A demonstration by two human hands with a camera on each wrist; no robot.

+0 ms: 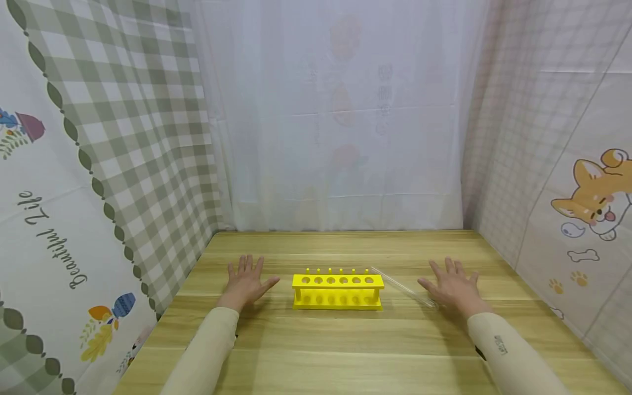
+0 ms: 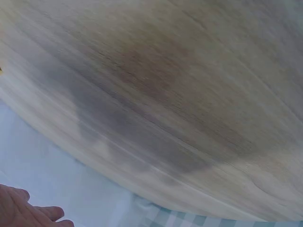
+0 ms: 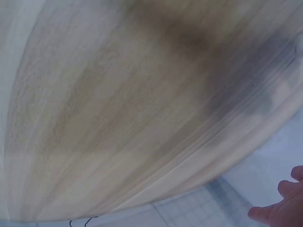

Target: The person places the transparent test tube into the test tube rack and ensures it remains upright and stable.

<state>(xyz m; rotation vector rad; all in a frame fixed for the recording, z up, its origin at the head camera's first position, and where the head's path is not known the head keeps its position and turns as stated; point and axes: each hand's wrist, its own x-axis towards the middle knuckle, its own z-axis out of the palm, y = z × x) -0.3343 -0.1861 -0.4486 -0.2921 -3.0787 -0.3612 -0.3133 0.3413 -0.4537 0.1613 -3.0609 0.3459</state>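
Note:
A yellow test tube rack (image 1: 338, 292) with a row of round holes and several short pegs along its back stands mid-table in the head view. To its right a clear glass test tube (image 1: 402, 286) lies slantwise, its near end close to my right hand (image 1: 453, 288). That hand has its fingers spread and holds nothing. On the rack's other side, my left hand (image 1: 245, 285) is spread too, thumb toward the rack and apart from it. Each wrist view catches only part of its hand: left fingers (image 2: 49, 213) in one, right fingers (image 3: 286, 189) in the other.
The wood-grain table (image 1: 326, 351) runs back to a white curtain (image 1: 336, 120). A green checked cloth (image 1: 143, 109) hangs along the left side, and a pale cloth with a cartoon dog (image 1: 599, 203) along the right.

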